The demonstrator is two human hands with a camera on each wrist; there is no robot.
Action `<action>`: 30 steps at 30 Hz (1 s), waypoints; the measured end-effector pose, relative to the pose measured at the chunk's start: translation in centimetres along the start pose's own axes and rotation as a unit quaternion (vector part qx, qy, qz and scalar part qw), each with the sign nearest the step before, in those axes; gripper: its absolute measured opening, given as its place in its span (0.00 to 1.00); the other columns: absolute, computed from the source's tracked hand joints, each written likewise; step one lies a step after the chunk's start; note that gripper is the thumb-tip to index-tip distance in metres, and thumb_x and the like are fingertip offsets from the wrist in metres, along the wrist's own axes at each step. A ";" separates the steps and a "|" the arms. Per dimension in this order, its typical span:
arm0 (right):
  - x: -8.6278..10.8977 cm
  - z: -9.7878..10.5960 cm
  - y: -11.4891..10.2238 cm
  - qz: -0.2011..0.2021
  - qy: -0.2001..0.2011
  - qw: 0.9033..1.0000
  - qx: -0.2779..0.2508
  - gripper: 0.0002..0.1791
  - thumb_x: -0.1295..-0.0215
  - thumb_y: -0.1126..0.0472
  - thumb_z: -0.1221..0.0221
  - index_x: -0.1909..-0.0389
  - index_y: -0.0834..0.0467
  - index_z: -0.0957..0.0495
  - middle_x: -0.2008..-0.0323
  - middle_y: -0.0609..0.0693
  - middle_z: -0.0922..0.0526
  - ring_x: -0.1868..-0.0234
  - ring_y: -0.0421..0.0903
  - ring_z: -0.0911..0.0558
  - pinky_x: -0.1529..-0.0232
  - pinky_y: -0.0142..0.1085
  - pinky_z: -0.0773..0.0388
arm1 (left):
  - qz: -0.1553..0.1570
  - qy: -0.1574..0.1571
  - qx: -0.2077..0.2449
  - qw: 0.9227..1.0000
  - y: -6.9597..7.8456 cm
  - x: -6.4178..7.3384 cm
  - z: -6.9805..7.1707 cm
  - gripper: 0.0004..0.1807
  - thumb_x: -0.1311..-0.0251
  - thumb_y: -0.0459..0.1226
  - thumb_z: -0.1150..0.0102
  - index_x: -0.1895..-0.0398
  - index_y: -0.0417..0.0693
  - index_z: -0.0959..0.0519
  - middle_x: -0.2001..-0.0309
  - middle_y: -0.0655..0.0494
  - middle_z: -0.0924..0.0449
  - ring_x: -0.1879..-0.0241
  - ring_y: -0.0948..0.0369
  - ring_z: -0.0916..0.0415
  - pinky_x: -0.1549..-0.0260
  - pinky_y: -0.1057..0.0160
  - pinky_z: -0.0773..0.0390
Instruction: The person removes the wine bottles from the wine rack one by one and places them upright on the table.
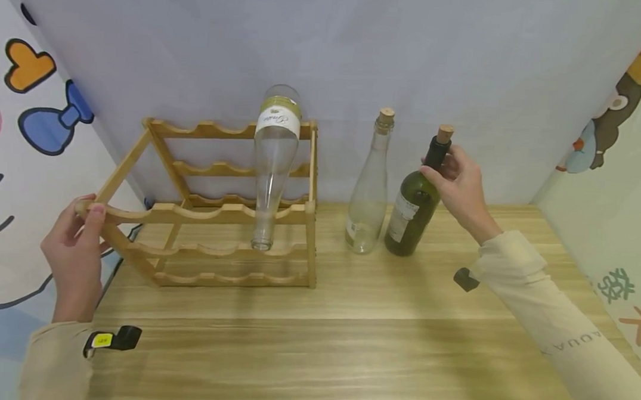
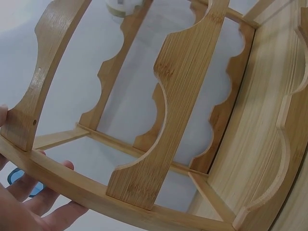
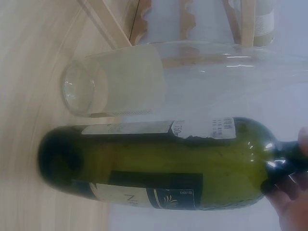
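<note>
My right hand grips the neck of a dark green wine bottle topped with a cork. The bottle stands close beside a clear corked bottle; its labels show in the right wrist view, where fingers wrap the neck. At the far left, my left hand holds the upper front corner of a wooden wine rack, thumb on top. A second clear bottle with a white and gold label lies across the rack's top tier at its right end, mouth toward me.
The rack stands on a wood-grain table against a pale back wall. Cartoon-printed panels rise on the left and right sides. A small black device is strapped at each wrist.
</note>
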State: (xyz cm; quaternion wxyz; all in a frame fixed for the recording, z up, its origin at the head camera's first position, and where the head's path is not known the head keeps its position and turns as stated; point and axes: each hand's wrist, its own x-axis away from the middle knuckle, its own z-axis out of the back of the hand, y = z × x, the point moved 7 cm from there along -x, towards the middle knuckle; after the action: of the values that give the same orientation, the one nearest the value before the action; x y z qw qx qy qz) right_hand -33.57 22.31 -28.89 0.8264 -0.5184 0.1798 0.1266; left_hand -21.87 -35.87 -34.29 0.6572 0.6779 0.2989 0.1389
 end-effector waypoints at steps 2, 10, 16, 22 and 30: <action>0.0 0.0 -0.2 -0.002 -0.003 1.000 0.004 0.24 0.37 0.64 0.39 0.41 0.63 0.32 0.51 0.63 0.21 0.54 0.45 0.19 0.48 0.39 0.23 | -0.002 0.001 -0.001 1.000 0.1 0.0 0.0 0.20 0.39 0.42 0.39 0.44 0.50 0.23 0.51 0.52 0.24 0.57 0.61 0.24 0.69 0.76 0.23; 0.2 0.3 -0.6 -0.021 -0.011 0.999 0.024 0.25 0.36 0.61 0.39 0.40 0.62 0.34 0.50 0.62 0.21 0.50 0.54 0.20 0.46 0.43 0.24 | -0.006 -0.002 0.011 1.000 0.3 0.2 -0.1 0.20 0.39 0.42 0.39 0.44 0.49 0.23 0.53 0.52 0.23 0.58 0.61 0.23 0.69 0.76 0.22; 0.5 0.8 -0.5 -0.040 -0.020 0.998 0.054 0.25 0.37 0.57 0.38 0.42 0.62 0.32 0.51 0.63 0.21 0.49 0.56 0.21 0.45 0.44 0.25 | 0.005 -0.002 0.016 1.000 0.4 0.3 -0.2 0.20 0.40 0.42 0.38 0.45 0.49 0.22 0.53 0.52 0.23 0.58 0.61 0.23 0.69 0.75 0.22; 0.8 1.5 -1.2 -0.034 -0.013 0.996 0.079 0.24 0.36 0.55 0.39 0.42 0.62 0.29 0.50 0.61 0.21 0.49 0.52 0.22 0.46 0.41 0.26 | 0.025 -0.008 0.026 0.999 0.2 -0.1 -0.3 0.20 0.41 0.41 0.37 0.45 0.49 0.22 0.56 0.53 0.22 0.60 0.61 0.23 0.71 0.74 0.21; 1.5 2.5 -2.2 -0.036 0.011 0.999 0.030 0.23 0.36 0.60 0.40 0.41 0.64 0.29 0.53 0.60 0.22 0.60 0.36 0.20 0.66 0.27 0.20 | 0.035 -0.005 0.002 0.999 0.2 -0.4 0.2 0.22 0.43 0.42 0.35 0.45 0.49 0.22 0.54 0.55 0.23 0.55 0.60 0.26 0.69 0.77 0.23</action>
State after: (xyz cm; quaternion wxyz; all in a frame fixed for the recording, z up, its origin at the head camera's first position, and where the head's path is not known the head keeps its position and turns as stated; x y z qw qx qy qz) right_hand -30.89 23.67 -26.75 0.8434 -0.5011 0.1739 0.0853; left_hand -22.04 -36.24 -34.07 0.6524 0.6897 0.2715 0.1579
